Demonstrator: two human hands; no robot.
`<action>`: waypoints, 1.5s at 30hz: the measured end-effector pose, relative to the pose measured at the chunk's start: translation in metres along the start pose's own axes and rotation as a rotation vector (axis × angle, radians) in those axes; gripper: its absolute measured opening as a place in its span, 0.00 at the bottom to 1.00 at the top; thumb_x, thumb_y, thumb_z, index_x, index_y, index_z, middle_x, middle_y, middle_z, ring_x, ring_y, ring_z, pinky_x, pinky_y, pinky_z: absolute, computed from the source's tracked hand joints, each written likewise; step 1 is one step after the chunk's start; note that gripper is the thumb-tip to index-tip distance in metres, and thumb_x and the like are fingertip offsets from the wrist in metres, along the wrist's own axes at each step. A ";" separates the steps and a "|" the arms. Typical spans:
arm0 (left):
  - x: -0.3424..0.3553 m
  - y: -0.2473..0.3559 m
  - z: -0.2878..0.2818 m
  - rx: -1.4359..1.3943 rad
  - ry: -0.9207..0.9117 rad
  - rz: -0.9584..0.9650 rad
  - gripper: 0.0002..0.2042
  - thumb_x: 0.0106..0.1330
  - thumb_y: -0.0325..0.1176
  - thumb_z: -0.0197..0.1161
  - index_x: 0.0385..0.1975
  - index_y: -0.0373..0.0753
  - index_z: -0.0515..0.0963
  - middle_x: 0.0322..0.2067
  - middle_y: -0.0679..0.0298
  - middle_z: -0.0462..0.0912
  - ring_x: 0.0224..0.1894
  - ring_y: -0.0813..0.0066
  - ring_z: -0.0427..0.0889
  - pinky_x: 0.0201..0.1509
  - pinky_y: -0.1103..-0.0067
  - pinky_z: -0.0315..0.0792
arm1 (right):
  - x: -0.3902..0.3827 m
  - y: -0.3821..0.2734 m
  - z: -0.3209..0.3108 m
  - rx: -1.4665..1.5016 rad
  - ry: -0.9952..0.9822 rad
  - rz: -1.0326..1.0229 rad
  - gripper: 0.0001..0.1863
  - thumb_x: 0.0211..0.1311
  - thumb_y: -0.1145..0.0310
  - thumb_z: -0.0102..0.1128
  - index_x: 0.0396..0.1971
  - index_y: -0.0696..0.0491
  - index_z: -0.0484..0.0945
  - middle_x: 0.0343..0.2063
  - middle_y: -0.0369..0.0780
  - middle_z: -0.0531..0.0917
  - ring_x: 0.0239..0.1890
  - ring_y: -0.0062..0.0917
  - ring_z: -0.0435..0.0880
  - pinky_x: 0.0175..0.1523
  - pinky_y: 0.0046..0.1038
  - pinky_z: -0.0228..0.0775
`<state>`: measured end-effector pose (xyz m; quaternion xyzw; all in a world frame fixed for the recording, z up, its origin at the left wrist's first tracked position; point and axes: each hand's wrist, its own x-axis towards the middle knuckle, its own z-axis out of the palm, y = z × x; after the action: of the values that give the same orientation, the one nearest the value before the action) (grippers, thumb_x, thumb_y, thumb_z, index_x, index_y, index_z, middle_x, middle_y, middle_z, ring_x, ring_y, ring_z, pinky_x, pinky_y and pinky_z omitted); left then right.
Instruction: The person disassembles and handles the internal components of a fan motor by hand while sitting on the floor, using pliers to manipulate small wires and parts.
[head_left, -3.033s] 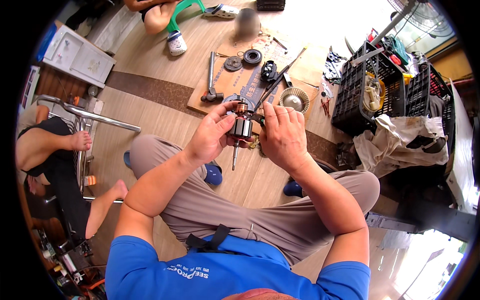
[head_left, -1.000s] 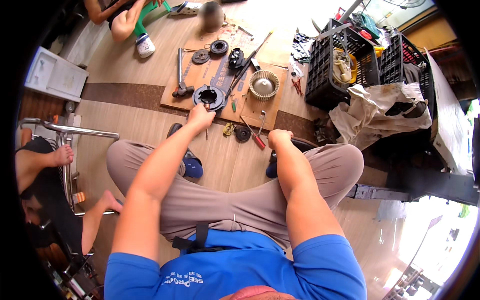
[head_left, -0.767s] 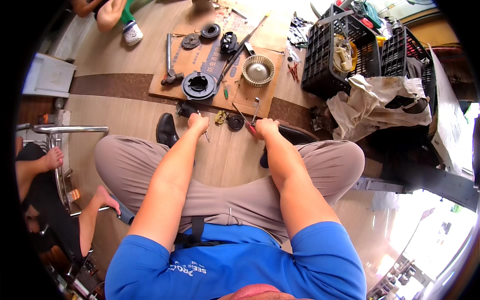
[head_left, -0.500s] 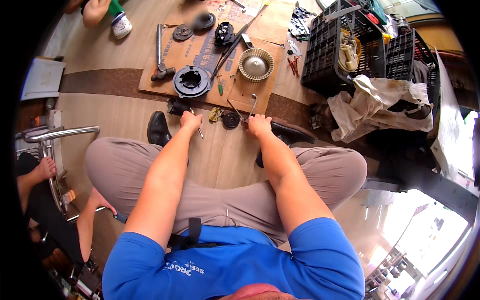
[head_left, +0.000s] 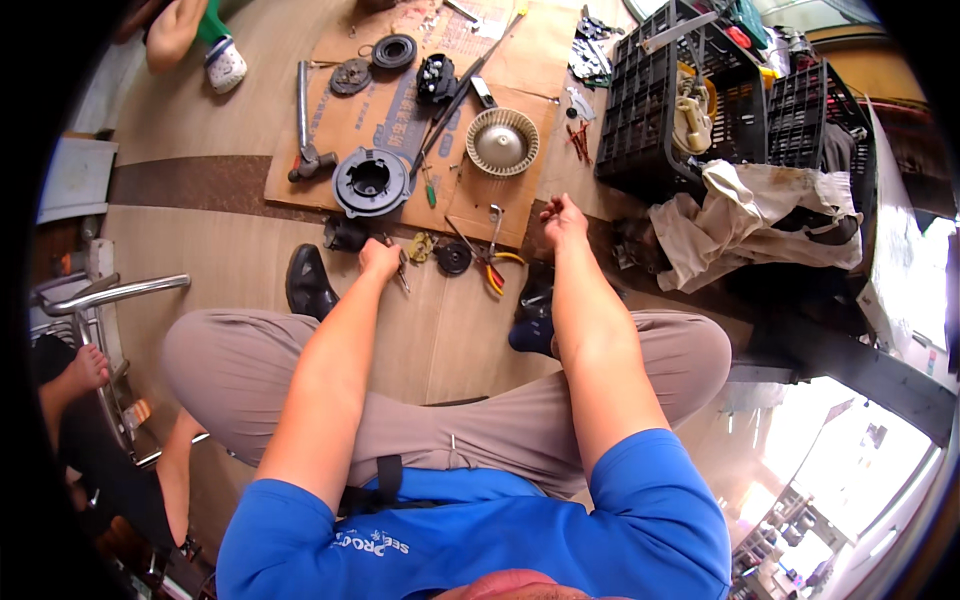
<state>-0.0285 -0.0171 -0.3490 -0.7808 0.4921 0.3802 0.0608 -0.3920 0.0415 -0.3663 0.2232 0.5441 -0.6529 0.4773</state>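
1. Fingers of the left hand (head_left: 379, 258) are curled closed on a metal shaft (head_left: 404, 276); those of the right hand (head_left: 563, 217) are loosely bent, half open, nothing visible in them.
2. Cardboard (head_left: 465, 203) beyond both, bearing a grey housing (head_left: 395, 195) and fan wheel (head_left: 502, 143).
3. Pliers (head_left: 495, 277) between the hands.
4. The shaft's slim end protrudes right of the left hand.

A slim metal shaft (head_left: 404, 276) slants from the left hand (head_left: 380, 258), partly hidden by the grip, its bare end toward the wearer. Red-and-yellow-handled pliers (head_left: 495, 279) lie on the floor (head_left: 450, 335), handles spread, apart from the right hand (head_left: 565, 222).
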 end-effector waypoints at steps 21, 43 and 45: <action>-0.379 0.153 -0.330 -1.079 -0.468 1.591 0.14 0.71 0.36 0.53 0.44 0.30 0.76 0.33 0.60 0.82 0.39 0.74 0.82 0.43 0.82 0.77 | -0.535 -0.108 0.183 -0.369 -1.190 -1.493 0.08 0.60 0.79 0.60 0.39 0.64 0.81 0.28 0.39 0.83 0.28 0.17 0.79 0.36 0.18 0.73; -0.250 0.093 -0.315 -1.470 -0.747 0.753 0.09 0.71 0.33 0.52 0.38 0.36 0.76 0.23 0.69 0.71 0.25 0.78 0.70 0.29 0.80 0.67 | -0.442 -0.033 0.108 -1.044 -1.283 -0.159 0.13 0.71 0.66 0.47 0.39 0.59 0.78 0.16 0.27 0.67 0.18 0.09 0.61 0.23 0.16 0.53; -0.247 0.093 -0.316 -1.418 -0.800 0.763 0.10 0.71 0.33 0.52 0.40 0.33 0.76 0.23 0.68 0.71 0.26 0.77 0.71 0.30 0.78 0.69 | -0.432 -0.033 0.109 -0.924 -1.277 -0.068 0.12 0.71 0.66 0.47 0.37 0.59 0.76 0.17 0.26 0.65 0.17 0.09 0.58 0.22 0.15 0.50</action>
<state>0.0087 -0.0337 0.0608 -0.2276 0.3099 0.8324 -0.3992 -0.2038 0.1032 0.0342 -0.4325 0.3876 -0.3767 0.7216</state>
